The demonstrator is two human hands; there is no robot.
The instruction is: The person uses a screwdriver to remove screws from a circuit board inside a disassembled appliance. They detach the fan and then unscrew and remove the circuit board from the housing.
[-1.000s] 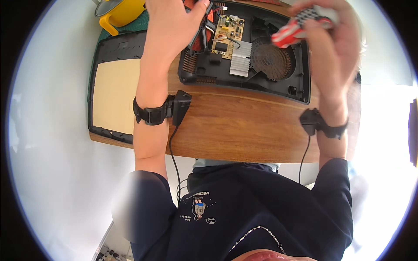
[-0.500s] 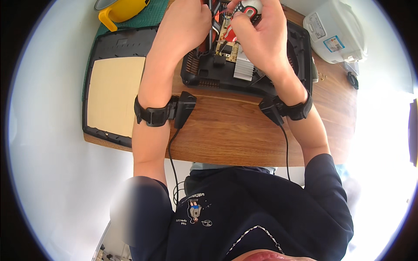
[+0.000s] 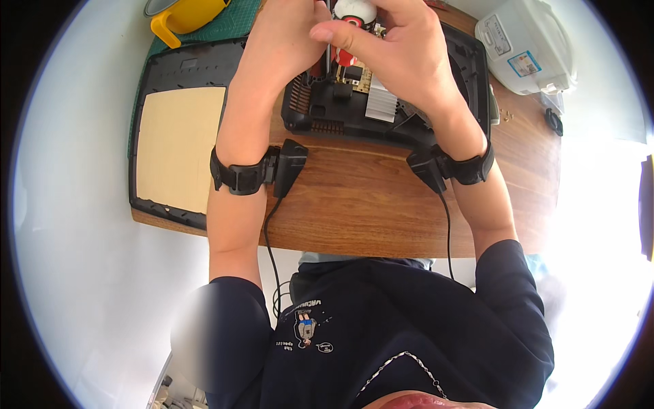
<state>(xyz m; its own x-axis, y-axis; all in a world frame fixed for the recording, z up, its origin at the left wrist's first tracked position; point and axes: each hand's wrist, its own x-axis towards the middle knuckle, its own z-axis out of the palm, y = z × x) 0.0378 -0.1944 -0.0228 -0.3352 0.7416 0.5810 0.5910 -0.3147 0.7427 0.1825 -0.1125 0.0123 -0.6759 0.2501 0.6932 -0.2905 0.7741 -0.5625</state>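
An opened black appliance housing [image 3: 320, 112] lies on the far part of the table, with a tan circuit board [image 3: 362, 83] and a ribbed silver heat sink [image 3: 381, 105] inside. My left hand [image 3: 289, 41] is closed at its left end, beside the edge of an upright dark part; what its fingers hold is hidden. My right hand [image 3: 409, 58] reaches around a rounded white, red and black tool [image 3: 346, 56] over the board. Its thumb lies straight across the tool's front, toward my left hand, and its other fingertips are mostly hidden. The tool's kind does not show.
A black-framed panel with a cream sheet [image 3: 178, 143] lies at left, partly over a green mat [image 3: 225, 31]. Behind it is a yellow handled container [image 3: 194, 20]. A translucent white box [image 3: 524, 51] stands at far right, near small brass-coloured pieces [image 3: 506, 116].
The white and red tool has shifted left and now stands more upright. My right thumb has straightened across it, reaching toward my left hand. My left hand has barely moved.
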